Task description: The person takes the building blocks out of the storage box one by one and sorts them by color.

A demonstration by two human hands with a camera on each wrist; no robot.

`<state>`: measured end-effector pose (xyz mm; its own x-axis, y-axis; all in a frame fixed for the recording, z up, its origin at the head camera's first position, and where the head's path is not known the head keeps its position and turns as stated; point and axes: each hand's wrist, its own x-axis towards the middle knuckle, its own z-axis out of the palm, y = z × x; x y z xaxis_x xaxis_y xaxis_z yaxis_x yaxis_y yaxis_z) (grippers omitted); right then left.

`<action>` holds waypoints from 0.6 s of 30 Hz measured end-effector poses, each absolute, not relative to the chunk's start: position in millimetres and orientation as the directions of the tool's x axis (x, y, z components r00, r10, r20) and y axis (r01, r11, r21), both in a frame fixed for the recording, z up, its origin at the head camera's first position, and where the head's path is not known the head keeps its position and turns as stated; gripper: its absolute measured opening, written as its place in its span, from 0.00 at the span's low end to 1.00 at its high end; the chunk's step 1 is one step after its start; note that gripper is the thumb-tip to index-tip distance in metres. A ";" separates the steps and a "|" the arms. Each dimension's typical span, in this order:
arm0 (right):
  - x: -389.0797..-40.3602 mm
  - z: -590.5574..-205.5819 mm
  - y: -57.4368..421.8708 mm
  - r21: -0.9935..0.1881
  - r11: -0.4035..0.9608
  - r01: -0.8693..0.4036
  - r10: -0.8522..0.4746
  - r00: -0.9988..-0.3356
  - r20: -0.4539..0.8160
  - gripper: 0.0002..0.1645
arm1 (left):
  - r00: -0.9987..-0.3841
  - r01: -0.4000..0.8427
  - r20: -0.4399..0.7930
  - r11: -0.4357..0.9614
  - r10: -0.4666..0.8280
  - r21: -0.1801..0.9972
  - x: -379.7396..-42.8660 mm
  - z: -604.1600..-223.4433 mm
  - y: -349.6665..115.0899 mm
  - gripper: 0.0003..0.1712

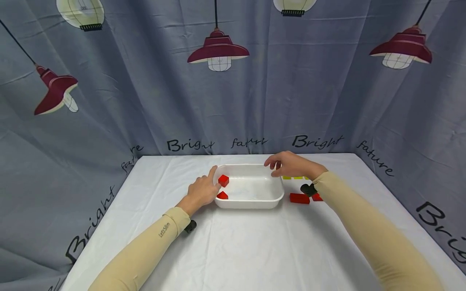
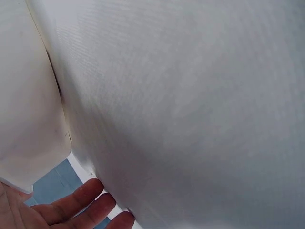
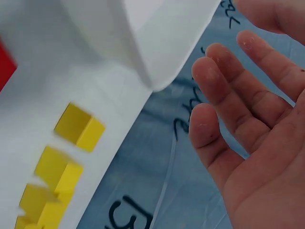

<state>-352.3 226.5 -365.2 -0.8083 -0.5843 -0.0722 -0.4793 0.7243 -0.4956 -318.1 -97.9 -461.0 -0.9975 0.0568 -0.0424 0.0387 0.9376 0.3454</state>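
A white rectangular tray stands on the table with a red cube-like block and a red wedge-shaped block inside, by its left wall. My left hand is at the tray's left side, index finger stretched toward the far corner and thumb at the rim. In the left wrist view, its other fingers extend loosely, apart from the tray's wall. My right hand hovers at the far right corner of the tray. The right wrist view shows its fingers slightly bent and spread, holding nothing.
Right of the tray, several yellow blocks line up near the table's far edge, partly behind my right hand. Closer to me lie a red block and another red block, partly covered by the wrist camera. A grey printed curtain surrounds the table.
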 end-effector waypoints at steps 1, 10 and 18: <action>-353.5 -365.4 222.5 -0.500 0.720 -0.481 -0.588 -0.805 -0.072 0.19 | -0.998 0.039 -0.042 0.937 0.057 0.346 -317.9 -460.9 -97.8 0.41; -365.0 -371.2 187.2 -0.524 0.705 -0.478 -0.605 -0.791 -0.093 0.20 | -0.997 0.048 -0.034 0.938 0.063 0.343 -318.3 -460.8 -97.9 0.41; -377.9 -385.1 160.9 -0.583 0.677 -0.448 -0.622 -0.772 -0.129 0.23 | -0.997 0.050 -0.035 0.942 0.066 0.332 -319.1 -461.4 -98.4 0.41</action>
<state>-377.9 160.9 -385.1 -0.7721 -0.6223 -0.1293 -0.4483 0.6774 -0.5833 -319.1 -98.4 -461.4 -0.9972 0.0659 -0.0355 0.0504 0.9420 0.3319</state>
